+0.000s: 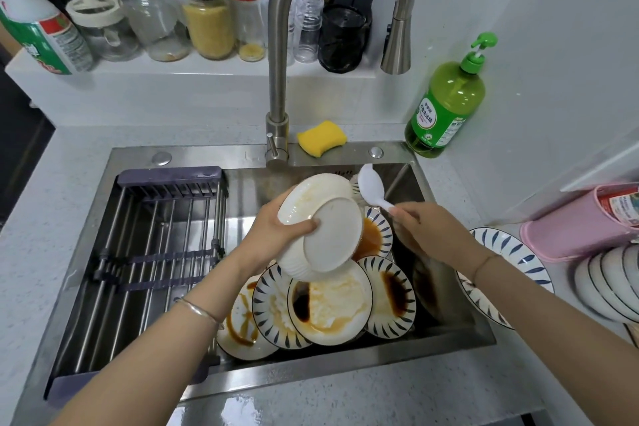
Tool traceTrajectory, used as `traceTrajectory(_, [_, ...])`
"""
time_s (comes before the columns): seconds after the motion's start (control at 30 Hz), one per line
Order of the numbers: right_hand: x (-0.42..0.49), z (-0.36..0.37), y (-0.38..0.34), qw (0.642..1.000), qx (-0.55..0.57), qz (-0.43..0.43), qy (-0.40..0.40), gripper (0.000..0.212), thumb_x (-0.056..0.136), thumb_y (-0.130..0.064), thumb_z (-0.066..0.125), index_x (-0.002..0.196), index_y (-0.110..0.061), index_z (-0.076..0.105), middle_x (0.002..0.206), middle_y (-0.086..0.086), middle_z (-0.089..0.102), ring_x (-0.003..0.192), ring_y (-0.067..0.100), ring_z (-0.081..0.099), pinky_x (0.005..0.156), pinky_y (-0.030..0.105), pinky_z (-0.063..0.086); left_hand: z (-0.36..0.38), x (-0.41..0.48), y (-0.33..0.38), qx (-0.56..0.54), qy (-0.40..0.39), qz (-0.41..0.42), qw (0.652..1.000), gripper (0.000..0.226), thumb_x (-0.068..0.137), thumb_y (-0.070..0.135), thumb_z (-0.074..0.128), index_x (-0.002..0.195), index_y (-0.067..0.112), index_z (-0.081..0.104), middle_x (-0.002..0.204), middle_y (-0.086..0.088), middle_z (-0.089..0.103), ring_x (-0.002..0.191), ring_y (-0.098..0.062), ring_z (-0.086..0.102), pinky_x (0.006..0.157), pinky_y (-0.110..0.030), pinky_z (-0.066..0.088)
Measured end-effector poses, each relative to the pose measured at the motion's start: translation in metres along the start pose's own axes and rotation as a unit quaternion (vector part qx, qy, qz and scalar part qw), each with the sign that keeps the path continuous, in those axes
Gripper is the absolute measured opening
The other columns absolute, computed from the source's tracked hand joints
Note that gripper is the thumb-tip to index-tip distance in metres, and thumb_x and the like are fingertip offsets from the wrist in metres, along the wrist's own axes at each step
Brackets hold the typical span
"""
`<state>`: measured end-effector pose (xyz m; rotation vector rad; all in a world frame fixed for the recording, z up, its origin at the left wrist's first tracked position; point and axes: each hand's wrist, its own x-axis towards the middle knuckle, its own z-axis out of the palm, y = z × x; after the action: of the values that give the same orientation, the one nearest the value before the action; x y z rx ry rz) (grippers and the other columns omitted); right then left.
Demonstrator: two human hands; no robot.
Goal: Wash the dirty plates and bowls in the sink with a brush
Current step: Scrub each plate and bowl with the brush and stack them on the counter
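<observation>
The right hand [423,230] is curled tight around the thin end of the white brush [370,186]. From that grip the handle runs up and away to the left, so the broad head ends at the far right edge of the white bowl [328,235]. The bristles face the bowl and seem to touch its rim, though the contact is partly hidden behind the bowl.

The left hand [276,230] clamps the bowl by its near-left rim, thumb across the outside and fingers tucked out of sight on the other side. The bowl is tipped on edge: its flat underside faces the person and its mouth faces away, towards the faucet [278,79]. It hangs above the sink [311,368], clear of the pile beneath.

So the brush is on the mouth side, to the right of the bowl, and the right hand is the nearer one to the dirty inside. I would judge the scrubbing stroke has to sweep leftward across that hidden face while the left hand braces against it.

Below, the stained plates [332,304] lie overlapping in the right half of the basin, not yet washed.
</observation>
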<state>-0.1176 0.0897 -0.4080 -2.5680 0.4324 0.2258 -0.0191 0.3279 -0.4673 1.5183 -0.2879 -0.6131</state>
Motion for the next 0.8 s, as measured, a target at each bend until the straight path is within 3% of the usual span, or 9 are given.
traceTrajectory(0.07, [0.001,0.004,-0.005,0.998,0.047,-0.027,0.008,0.035,0.1,-0.035,0.041,0.074,-0.022,0.061,0.059,-0.003,0.049,0.059,0.015,0.047,0.061,0.032,0.039,-0.001,-0.001,-0.002,-0.016,-0.007,-0.009,1.0,0.053,0.08,0.01,0.077,0.124,0.032,0.059,0.108,0.006,0.072,0.102,-0.016,0.068,0.087,-0.035,0.055])
traceTrajectory(0.2, [0.01,0.007,-0.016,0.991,0.124,-0.047,0.027,0.035,0.1,-0.031,0.043,0.077,-0.02,0.066,0.051,-0.006,0.038,0.052,0.014,0.035,0.056,0.03,0.03,0.005,-0.001,-0.004,-0.035,-0.013,-0.025,0.999,0.047,0.078,0.015,0.079,0.115,0.038,0.062,0.105,0.006,0.073,0.101,-0.016,0.068,0.084,-0.034,0.055])
traceTrajectory(0.4, [-0.003,0.018,0.014,0.995,0.097,0.008,-0.012,0.041,0.1,-0.034,0.042,0.063,-0.019,0.051,0.056,-0.001,0.044,0.053,0.013,0.039,0.059,0.03,0.033,-0.003,-0.002,-0.006,-0.106,0.032,-0.051,0.993,0.043,0.083,0.007,0.071,0.116,0.033,0.061,0.104,0.001,0.072,0.098,-0.02,0.068,0.072,-0.032,0.057])
traceTrajectory(0.53, [0.008,0.012,0.007,0.992,0.124,-0.003,0.024,0.033,0.099,-0.035,0.041,0.075,-0.026,0.061,0.062,0.005,0.052,0.059,0.018,0.046,0.061,0.032,0.038,-0.001,0.002,-0.004,-0.142,0.047,-0.066,0.987,0.043,0.083,0.008,0.07,0.118,0.031,0.059,0.109,-0.005,0.07,0.101,-0.025,0.067,0.075,-0.038,0.057])
traceTrajectory(0.7, [-0.019,0.029,0.024,0.993,0.121,0.01,0.007,0.041,0.1,-0.033,0.042,0.077,-0.006,0.063,0.064,0.016,0.053,0.058,0.018,0.045,0.06,0.031,0.038,-0.016,0.007,-0.003,-0.203,0.08,-0.067,0.974,0.057,0.079,0.016,0.073,0.132,0.018,0.052,0.119,-0.012,0.066,0.106,-0.027,0.066,0.076,-0.039,0.058])
traceTrajectory(0.8, [-0.011,0.028,0.015,0.992,0.128,-0.007,0.02,0.038,0.1,-0.031,0.041,0.068,-0.023,0.059,0.059,0.008,0.05,0.055,0.022,0.044,0.059,0.034,0.038,-0.014,0.008,-0.007,-0.227,0.091,-0.08,0.966,0.043,0.089,0.011,0.063,0.131,0.016,0.053,0.122,-0.013,0.065,0.11,-0.027,0.064,0.081,-0.039,0.058])
